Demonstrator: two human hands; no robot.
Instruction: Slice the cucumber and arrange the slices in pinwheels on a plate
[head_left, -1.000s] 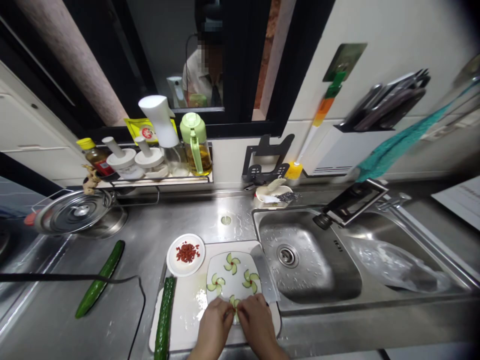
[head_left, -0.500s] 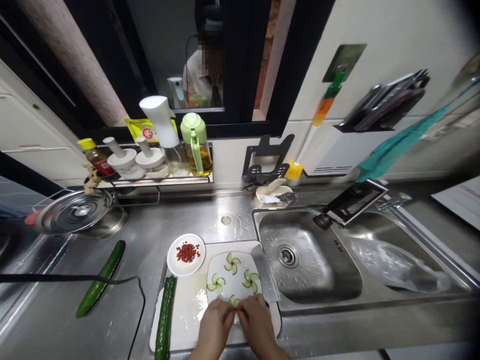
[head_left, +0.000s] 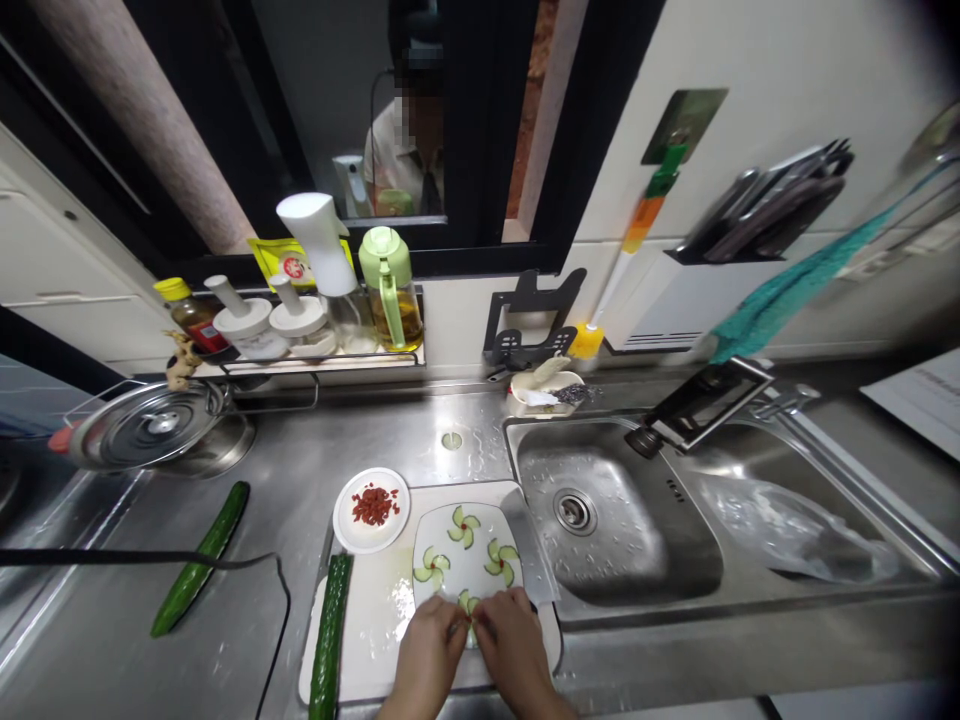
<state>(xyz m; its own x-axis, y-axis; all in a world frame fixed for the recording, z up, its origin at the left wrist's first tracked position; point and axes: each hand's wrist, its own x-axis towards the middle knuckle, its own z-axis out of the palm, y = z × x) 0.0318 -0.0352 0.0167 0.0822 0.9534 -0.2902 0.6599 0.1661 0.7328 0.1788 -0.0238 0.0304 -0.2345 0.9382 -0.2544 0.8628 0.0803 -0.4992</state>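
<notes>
Steel desk [head_left: 97, 655]; white board [head_left: 375, 620] on it. Square plate [head_left: 463, 570] rightward, presumably for two-handed reach. Left hand [head_left: 433, 640] and right hand [head_left: 511, 635] almost meet over plate's near edge, likely for precision; grips narrow, contents can't tell. Near cucumber flower [head_left: 466, 602] between, partly hidden.

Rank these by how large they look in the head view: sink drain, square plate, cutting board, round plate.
1. Cutting board, partly covered
2. Square plate
3. Round plate
4. Sink drain
</notes>
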